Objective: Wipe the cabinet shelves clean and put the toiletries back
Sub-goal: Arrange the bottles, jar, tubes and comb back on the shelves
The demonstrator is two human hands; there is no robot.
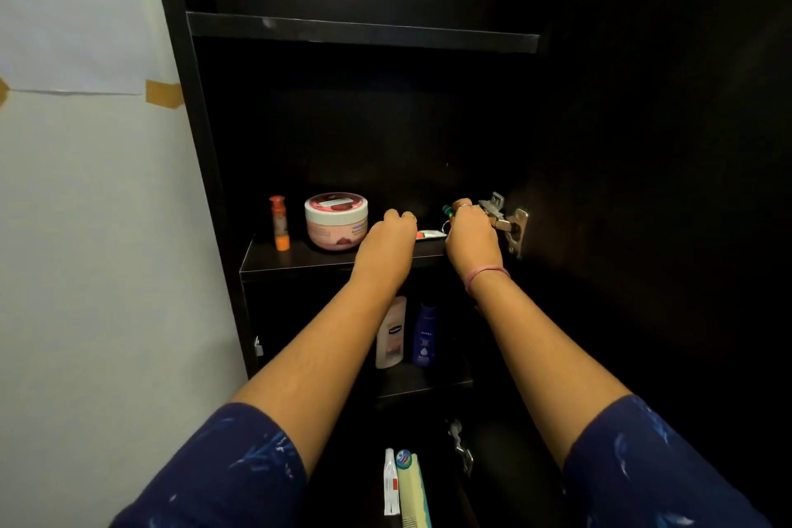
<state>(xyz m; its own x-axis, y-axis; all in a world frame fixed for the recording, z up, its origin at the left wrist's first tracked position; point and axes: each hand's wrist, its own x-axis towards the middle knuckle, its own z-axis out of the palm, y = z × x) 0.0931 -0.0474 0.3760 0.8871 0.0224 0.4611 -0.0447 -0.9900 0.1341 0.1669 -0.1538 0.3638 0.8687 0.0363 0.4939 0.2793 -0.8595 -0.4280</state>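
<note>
1. My left hand reaches onto the middle shelf of the dark cabinet, fingers curled over; I cannot tell whether it holds anything.
2. My right hand is curled round a small green-tipped item near the door hinge; what the item is I cannot make out.
3. Between my hands a small white tube lies flat on that shelf.
4. Further left on the same shelf stand a pink cream jar and, just beside it, an upright orange stick.
5. On the shelf below stand a pale lotion bottle and a blue Nivea bottle, side by side.
6. At the bottom of the view sit a white tube and a green pack, close together.
</note>
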